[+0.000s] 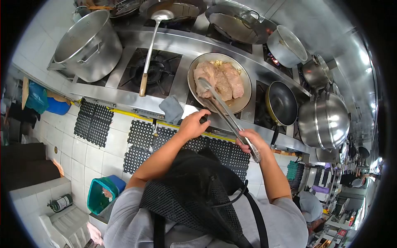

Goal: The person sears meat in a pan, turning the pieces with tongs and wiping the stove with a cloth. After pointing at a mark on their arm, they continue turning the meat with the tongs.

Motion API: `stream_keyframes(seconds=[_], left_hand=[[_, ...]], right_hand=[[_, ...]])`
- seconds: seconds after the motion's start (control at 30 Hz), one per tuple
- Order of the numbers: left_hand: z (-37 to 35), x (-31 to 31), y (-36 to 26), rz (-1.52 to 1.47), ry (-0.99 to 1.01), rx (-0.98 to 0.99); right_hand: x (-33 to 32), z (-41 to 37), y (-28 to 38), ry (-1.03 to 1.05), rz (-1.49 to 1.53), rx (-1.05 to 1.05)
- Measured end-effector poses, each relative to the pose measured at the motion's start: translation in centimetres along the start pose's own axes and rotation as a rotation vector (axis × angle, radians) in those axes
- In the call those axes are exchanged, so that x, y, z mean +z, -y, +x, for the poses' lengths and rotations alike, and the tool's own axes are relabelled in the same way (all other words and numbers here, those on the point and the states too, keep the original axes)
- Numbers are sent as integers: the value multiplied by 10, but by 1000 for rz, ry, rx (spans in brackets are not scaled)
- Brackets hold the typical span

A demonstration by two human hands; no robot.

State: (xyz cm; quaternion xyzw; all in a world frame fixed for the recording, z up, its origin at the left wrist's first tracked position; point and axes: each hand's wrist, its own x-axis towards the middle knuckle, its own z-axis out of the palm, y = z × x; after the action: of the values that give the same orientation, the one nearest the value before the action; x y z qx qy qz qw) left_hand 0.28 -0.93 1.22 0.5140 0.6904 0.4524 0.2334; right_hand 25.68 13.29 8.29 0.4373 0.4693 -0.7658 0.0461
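Note:
Pieces of meat [222, 82], pale and partly browned, lie in a wide round frying pan [248, 91] on the stove, with garlic-like bits at the far edge. My left hand [193, 125] is closed around the pan's dark handle [203, 119] at the near side. Metal tongs [230, 118] are gripped in my right hand [254, 140], their tips resting on the left part of the meat. A grey cloth [171, 109] lies on the stove edge, left of my left hand.
Left of the pan, a ladle [151, 47] lies across a burner, beside a tall stockpot [89, 45]. To the right are a black frying pan [282, 103] and a big domed metal vessel [324, 120]. Woks [237, 25] stand behind. Another person [310, 206] is at lower right.

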Motion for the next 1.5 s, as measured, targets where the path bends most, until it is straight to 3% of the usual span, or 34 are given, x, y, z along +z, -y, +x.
stream_keyframes(seconds=[0.13,0.2,0.37,0.47,0.53,0.6,0.73,0.8,0.87,0.93,1.0,1.03,1.07,1.13,1.17,1.5], left_hand=[[-5,1,1,75,-41,-153],[-6,2,-1,125,-47,-173],[-8,5,-8,179,-75,-222],[-7,5,-5,185,-74,-197],[-8,5,-4,195,-51,-201],[-9,6,-2,196,-58,-182],[-7,4,-7,195,-56,-201],[-7,4,-8,197,-57,-198],[-8,4,-7,195,-61,-200],[-8,4,-4,203,-71,-169],[-8,6,-1,197,-80,-158],[-8,6,-1,195,-87,-146],[-9,6,0,190,-88,-146],[-8,4,-1,192,-74,-158],[-8,3,-2,190,-75,-156],[-9,4,-3,174,-14,-168]], right_hand=[[-9,9,-32,271,293,8],[-9,14,-53,529,750,26],[15,9,-98,711,1342,-13],[25,7,-110,951,1445,-31],[26,6,-107,976,1450,-39],[20,0,-98,904,1331,-3],[1,-33,-55,540,811,49],[-9,-48,-48,489,714,28],[-14,-69,-35,246,240,-9],[-9,-79,-27,152,142,19],[3,-78,-30,-172,-595,-558],[6,-87,-26,-352,-790,-361],[10,-89,-21,-355,-794,-359],[18,-87,-12,-559,-1168,-242],[3,-80,-28,-581,-1266,-435],[24,-58,11,-619,-1670,-433]])
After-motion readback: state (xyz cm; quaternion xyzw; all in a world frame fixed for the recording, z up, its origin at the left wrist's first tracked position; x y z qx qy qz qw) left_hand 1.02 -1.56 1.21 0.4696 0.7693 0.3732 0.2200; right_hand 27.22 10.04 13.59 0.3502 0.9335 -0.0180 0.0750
